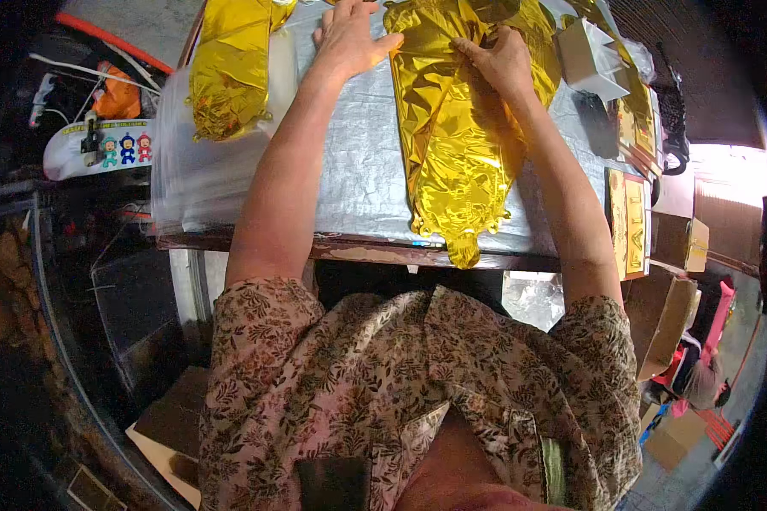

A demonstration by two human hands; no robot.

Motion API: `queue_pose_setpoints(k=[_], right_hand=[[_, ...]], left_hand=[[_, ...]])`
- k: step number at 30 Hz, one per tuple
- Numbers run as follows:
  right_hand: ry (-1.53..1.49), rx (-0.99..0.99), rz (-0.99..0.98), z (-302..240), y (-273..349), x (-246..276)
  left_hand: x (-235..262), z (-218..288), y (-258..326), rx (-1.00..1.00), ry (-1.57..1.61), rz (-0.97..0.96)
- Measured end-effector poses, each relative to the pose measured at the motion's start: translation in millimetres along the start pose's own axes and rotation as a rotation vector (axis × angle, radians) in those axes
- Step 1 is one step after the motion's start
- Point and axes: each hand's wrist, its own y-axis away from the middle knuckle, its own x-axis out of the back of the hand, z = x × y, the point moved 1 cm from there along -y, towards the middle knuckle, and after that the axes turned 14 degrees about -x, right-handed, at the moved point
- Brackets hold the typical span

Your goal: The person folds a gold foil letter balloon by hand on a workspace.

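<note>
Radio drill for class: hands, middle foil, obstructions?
Left hand spread, thumb at foil. Right hand on foil. Foil overhangs table. White box right, clear of hands.

Tan shirt (375, 358), dark leaf print; 2 short, loose sleeves (260, 328); open collar (419, 436).

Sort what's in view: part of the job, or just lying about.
Likely in the job:
gold foil balloon at the left hand and right hand
second gold foil balloon, left
silver table covering beneath

Likely lying about:
white board with cartoon figures
open cardboard box at right
</note>
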Motion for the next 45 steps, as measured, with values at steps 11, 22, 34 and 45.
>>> queue_pose_setpoints(k=[11,22,34,45], right_hand=[[-0.012,-0.021,0.006,-4.4,2.5,6.9],[-0.042,0.028,0.113,-2.1,-0.5,-1.4],[-0.083,-0.052,0.157,-2.5,-9.4,-9.4],[-0.068,-0.347,0.182,6.1,-20.9,-32.5]], left_hand=[[-2.2,3.7,-3.0,0.022,0.025,0.023],[10.4,23.0,-5.9,-0.065,0.006,0.133],[24.8,138.9,10.7,-0.008,0.046,-0.294],[91.2,57.9,103.0,0.391,0.323,0.08]])
